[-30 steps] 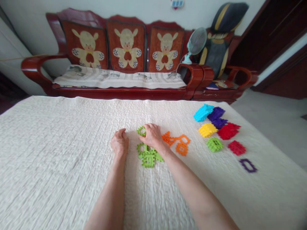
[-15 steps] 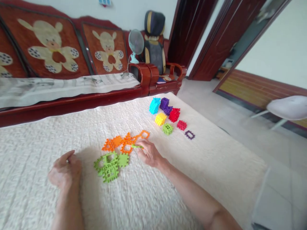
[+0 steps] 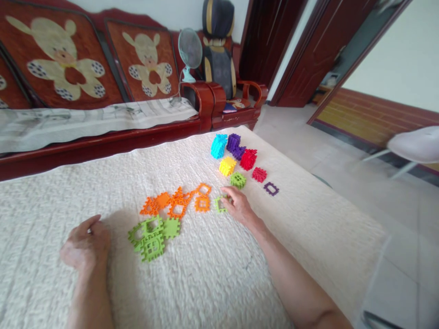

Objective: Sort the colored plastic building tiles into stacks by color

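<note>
My right hand pinches a small green square tile just above the white quilted cover, right of the orange tiles. My left hand rests curled on the cover, left of a joined cluster of green tiles, holding nothing I can see. Beyond my right hand stand stacks of tiles: green, yellow, cyan, purple and red. A small red stack and a single purple frame tile lie to their right.
A red wooden sofa with bear cushions runs along the far side. A small fan and a dark padded seat back stand at its right end. Doors and a tiled floor lie to the right, with a white chair.
My right hand carried the green tile rightward from the green cluster, past the orange tiles, toward the stacks. The view swung right. My left hand stayed resting on the cover.
</note>
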`<state>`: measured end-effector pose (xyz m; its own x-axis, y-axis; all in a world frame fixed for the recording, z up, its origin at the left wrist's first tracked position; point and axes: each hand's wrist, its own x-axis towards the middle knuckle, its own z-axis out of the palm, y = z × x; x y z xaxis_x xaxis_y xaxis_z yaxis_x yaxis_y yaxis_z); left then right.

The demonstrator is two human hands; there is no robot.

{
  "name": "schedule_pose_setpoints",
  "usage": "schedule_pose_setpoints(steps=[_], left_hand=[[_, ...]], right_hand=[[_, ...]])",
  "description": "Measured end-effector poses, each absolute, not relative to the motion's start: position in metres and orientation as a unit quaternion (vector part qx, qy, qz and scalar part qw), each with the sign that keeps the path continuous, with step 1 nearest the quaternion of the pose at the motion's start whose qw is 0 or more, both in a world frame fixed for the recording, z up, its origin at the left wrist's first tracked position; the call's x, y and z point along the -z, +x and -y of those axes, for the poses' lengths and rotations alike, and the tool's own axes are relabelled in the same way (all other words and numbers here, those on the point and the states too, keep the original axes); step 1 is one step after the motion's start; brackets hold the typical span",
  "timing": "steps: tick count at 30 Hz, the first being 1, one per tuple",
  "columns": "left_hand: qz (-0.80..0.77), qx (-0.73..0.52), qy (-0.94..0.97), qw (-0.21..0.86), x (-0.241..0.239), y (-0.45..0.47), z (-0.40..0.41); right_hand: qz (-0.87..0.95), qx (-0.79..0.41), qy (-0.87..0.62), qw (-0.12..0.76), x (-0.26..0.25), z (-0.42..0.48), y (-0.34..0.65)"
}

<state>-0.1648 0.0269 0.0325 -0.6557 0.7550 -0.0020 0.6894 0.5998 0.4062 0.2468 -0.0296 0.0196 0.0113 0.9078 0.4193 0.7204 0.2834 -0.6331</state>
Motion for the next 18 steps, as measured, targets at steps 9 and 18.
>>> schedule_pose_setpoints(steps=[9,18], left_hand=[[-0.887,-0.200,0.406,0.091,-0.030,-0.167,-0.028],[-0.891,-0.188,0.404,0.088,-0.037,-0.161,-0.028]], right_hand=[[0.671,0.029,-0.648,0.360,-0.012,0.047,0.230],[0.718,-0.025,-0.609,0.336,-0.017,0.045,0.230]])
